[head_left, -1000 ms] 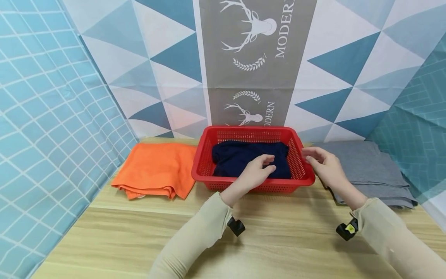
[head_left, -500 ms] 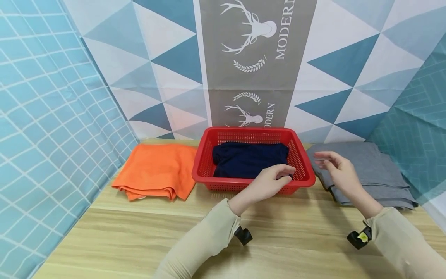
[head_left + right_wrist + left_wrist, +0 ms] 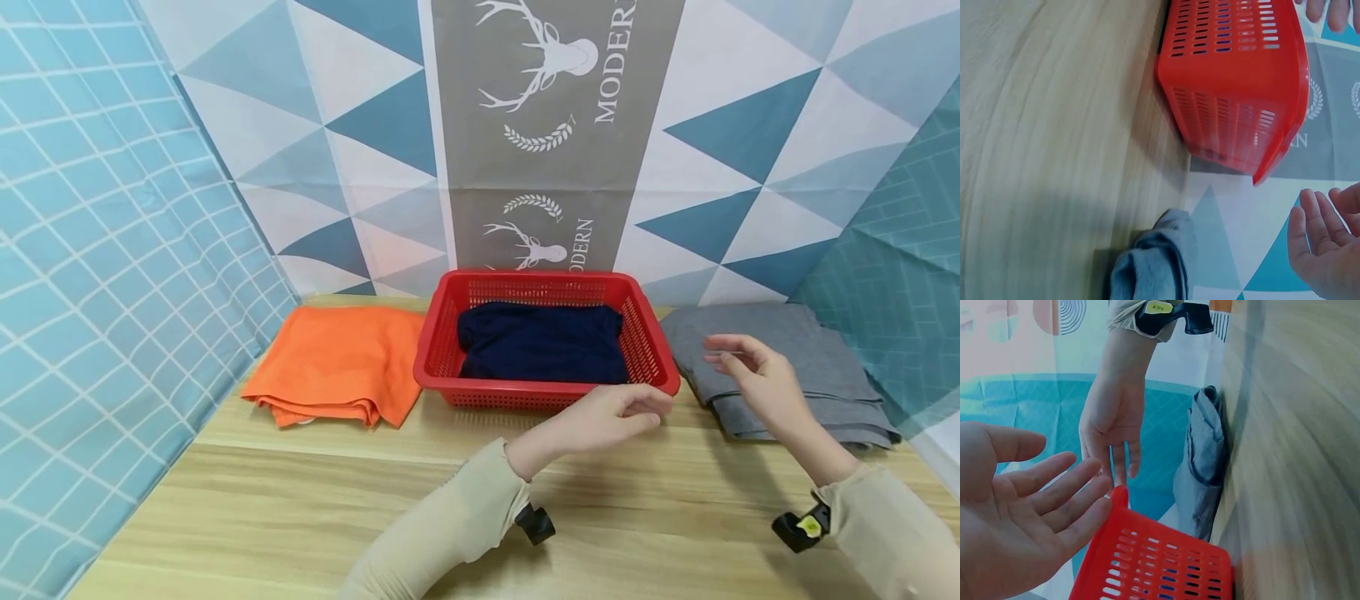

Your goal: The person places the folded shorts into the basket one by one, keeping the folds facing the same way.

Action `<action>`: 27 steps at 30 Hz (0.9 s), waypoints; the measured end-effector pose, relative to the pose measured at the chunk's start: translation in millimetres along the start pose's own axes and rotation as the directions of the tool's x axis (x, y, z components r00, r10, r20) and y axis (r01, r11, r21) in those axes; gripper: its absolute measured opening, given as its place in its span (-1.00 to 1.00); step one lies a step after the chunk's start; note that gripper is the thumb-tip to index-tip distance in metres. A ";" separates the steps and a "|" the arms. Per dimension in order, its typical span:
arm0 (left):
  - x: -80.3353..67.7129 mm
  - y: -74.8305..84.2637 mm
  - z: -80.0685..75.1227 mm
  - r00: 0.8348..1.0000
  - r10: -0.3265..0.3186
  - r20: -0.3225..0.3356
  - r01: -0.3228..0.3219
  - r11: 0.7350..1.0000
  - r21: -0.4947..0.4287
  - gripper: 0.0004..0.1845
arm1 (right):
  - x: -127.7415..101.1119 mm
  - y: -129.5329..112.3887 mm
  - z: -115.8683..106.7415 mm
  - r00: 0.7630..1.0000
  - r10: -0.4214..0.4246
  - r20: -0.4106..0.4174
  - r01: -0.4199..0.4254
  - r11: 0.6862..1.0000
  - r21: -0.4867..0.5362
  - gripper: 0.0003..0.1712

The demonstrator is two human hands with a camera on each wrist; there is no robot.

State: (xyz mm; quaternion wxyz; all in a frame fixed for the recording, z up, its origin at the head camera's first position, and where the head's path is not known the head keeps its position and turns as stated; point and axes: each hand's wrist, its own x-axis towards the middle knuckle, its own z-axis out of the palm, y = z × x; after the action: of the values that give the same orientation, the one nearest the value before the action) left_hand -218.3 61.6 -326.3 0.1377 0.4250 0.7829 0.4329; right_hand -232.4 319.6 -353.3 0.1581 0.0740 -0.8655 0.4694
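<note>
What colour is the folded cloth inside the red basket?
Navy blue folded cloth in the red plastic basket; head view shows it best.

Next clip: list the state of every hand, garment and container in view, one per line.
left hand: open, empty, at the basket's front right corner
right hand: open, empty, above the grey cloth
red basket: upright, holds the navy cloth
navy cloth: folded, inside the basket
orange cloth: folded, left of the basket
grey cloth: folded, right of the basket
</note>
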 end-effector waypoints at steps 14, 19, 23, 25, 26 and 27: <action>11.5 -3.7 31.6 0.992 -0.096 0.076 0.080 0.978 0.191 -0.61 | -18.0 -8.1 -23.3 1.000 0.015 -0.007 -0.015 1.000 -0.023 -0.71; 14.7 -1.4 40.2 0.986 -0.124 0.107 0.092 0.960 0.265 -0.55 | -22.3 -2.5 -31.3 0.999 0.034 0.002 -0.034 0.998 -0.053 -0.69; 18.0 -3.4 48.4 0.985 -0.157 0.072 0.132 0.953 0.273 -0.52 | -25.0 1.5 -37.9 0.998 0.069 0.010 -0.068 0.993 -0.093 -0.65; 21.0 -6.4 53.7 0.982 -0.185 0.038 0.169 0.949 0.267 -0.50 | -26.0 3.4 -40.8 0.996 0.087 0.010 -0.085 0.990 -0.115 -0.65; 22.8 -8.2 56.2 0.979 -0.203 0.019 0.191 0.948 0.255 -0.50 | -26.3 4.5 -42.0 0.995 0.098 0.010 -0.096 0.987 -0.126 -0.65; 24.7 -10.1 59.1 0.976 -0.218 -0.004 0.213 0.946 0.244 -0.49 | -26.6 5.8 -42.9 0.994 0.110 0.010 -0.108 0.985 -0.136 -0.63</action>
State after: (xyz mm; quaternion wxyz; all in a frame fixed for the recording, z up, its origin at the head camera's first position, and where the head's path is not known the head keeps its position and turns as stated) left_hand -204.2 111.5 -365.3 0.1401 0.3555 0.8700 0.3115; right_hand -200.2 358.1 -345.1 0.1294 0.0197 -0.8995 0.4168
